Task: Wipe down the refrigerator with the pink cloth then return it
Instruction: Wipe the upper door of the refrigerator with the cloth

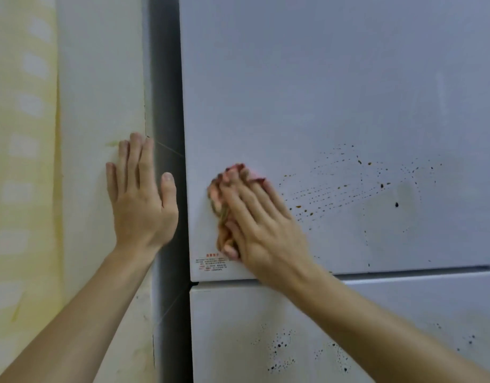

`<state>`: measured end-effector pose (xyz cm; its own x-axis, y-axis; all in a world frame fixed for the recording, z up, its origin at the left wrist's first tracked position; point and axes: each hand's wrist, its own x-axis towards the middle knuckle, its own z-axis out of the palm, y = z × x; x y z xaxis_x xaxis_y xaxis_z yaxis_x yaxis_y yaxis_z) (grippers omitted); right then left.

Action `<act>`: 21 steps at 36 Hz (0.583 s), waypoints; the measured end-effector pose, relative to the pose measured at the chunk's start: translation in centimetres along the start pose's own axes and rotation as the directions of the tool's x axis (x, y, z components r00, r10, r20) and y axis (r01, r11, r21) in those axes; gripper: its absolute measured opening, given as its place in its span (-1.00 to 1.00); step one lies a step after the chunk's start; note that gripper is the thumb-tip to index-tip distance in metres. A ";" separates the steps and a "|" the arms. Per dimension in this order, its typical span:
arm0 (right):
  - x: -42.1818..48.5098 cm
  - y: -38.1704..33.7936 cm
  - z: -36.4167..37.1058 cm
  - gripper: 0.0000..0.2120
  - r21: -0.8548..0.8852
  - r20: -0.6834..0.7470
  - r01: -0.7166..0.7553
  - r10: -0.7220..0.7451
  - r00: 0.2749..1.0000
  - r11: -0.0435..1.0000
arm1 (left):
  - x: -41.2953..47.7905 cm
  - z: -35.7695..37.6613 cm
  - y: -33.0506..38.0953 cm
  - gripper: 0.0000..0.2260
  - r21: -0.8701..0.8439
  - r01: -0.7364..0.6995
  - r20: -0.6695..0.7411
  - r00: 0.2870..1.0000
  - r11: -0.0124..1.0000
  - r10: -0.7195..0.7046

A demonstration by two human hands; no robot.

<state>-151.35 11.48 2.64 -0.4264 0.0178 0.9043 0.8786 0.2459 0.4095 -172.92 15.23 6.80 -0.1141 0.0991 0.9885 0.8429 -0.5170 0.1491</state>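
The white refrigerator point(335, 92) fills the right of the view, its upper door above a lower door point(404, 313). My right hand point(254, 217) presses the pink cloth point(214, 196) flat against the upper door near its lower left corner; only pink edges show around my straight fingers. Brown and dark spatter dots point(348, 186) spread across the door to the right of the cloth. My left hand point(141, 194) rests flat, fingers straight, on the pale wall left of the fridge.
A dark gap point(167, 106) runs between the wall and the fridge side. A small red-printed label point(210, 262) sits at the upper door's bottom left corner. More dark specks point(282, 346) mark the lower door. A yellowish patterned curtain point(19, 161) hangs at far left.
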 end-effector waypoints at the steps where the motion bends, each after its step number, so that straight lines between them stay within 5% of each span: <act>1: 1.0 0.8 -0.1 -0.43 0.002 -0.046 -0.073 0.073 0.996 0.997 | -0.1 0.1 0.2 -0.42 0.006 0.008 0.000 1.000 1.000 -0.008; 7: 3.8 1.3 -0.2 -0.46 -0.007 -0.164 -0.361 0.355 0.920 0.933 | -1.1 0.8 2.9 -0.44 0.016 0.056 -0.008 0.998 0.998 -0.056; 15: -3.3 -0.1 -0.9 -0.46 -0.026 -0.062 -0.201 0.199 0.978 0.979 | -2.9 1.9 4.5 -0.45 0.014 -0.204 0.010 0.979 0.979 0.204; 21: -5.7 1.3 -1.8 -0.49 -0.033 -0.028 -0.154 0.153 0.988 0.987 | -3.0 1.6 4.4 -0.36 0.109 -0.237 0.035 0.971 0.965 0.235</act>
<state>-147.37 9.99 -1.79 -0.2805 0.0286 0.9594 0.9405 0.2077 0.2688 -168.02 14.04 4.48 0.1055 0.0044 0.9944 0.8982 -0.4296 -0.0933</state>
